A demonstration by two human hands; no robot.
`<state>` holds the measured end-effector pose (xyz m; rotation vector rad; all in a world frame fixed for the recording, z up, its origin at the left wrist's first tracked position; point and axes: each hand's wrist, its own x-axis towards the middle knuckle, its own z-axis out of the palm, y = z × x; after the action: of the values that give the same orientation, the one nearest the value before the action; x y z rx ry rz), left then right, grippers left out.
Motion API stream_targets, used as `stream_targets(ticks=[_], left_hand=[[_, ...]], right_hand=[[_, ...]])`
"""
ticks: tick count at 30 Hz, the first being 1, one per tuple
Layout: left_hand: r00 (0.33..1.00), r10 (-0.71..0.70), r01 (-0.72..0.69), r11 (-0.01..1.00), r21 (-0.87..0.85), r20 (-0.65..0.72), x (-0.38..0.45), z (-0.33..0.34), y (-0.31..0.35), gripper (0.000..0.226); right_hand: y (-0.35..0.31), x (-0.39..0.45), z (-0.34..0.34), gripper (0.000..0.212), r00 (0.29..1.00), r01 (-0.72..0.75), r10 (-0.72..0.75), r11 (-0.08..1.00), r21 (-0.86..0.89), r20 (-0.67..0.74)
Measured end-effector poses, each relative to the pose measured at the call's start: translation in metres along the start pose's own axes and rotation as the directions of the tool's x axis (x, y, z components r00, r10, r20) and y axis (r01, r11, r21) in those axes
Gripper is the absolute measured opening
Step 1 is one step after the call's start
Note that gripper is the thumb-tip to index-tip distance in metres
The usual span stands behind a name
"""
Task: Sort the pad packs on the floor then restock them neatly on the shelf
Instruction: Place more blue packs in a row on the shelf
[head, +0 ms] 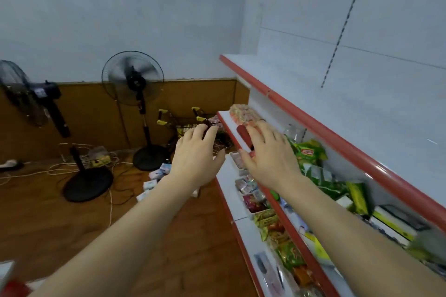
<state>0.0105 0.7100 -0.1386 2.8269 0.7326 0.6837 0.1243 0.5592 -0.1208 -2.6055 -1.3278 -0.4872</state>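
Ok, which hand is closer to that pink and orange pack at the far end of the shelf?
Right. The right hand has its fingertips right at the pink and orange pack; whether they touch is unclear. The left hand hangs off the shelf, over the floor.

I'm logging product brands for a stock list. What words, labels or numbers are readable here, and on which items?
No text is readable.
Green snack packets on the middle red-edged shelf: red label, print too blurred.
Small pale blue pad packs on the brown wooden floor: too small.
Colourful packets on the lower shelf: blurred.
Black standing fan: hub marking illegible.
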Motion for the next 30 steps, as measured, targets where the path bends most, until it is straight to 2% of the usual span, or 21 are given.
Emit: stream_targets(ticks=[7, 17, 25, 30], left_hand=[[0.978, -0.195, 0.191, 0.980, 0.060, 0.072, 0.031, 0.042, -0.121, 0.062], [0.896, -0.391, 0.364, 0.918, 0.154, 0.212, 0.130, 0.137, -0.262, 0.062], [0.786, -0.522, 0.489, 0.853, 0.181, 0.333, 0.178, 0.217, -0.379, 0.061], [0.725, -0.527, 0.507, 0.844, 0.174, 0.444, 0.206, 0.290, -0.471, 0.063]], right_hand=[[-0.065, 0.090, 0.098, 0.064, 0.979, 0.162, -0.172, 0.983, 0.090, 0.109], [-0.113, 0.256, 0.264, 0.063, 0.908, 0.247, -0.306, 0.943, 0.224, 0.285], [-0.158, 0.350, 0.392, 0.063, 0.828, 0.240, -0.308, 0.950, 0.201, 0.469], [-0.194, 0.398, 0.485, 0.060, 0.774, 0.247, -0.298, 0.954, 0.168, 0.558]])
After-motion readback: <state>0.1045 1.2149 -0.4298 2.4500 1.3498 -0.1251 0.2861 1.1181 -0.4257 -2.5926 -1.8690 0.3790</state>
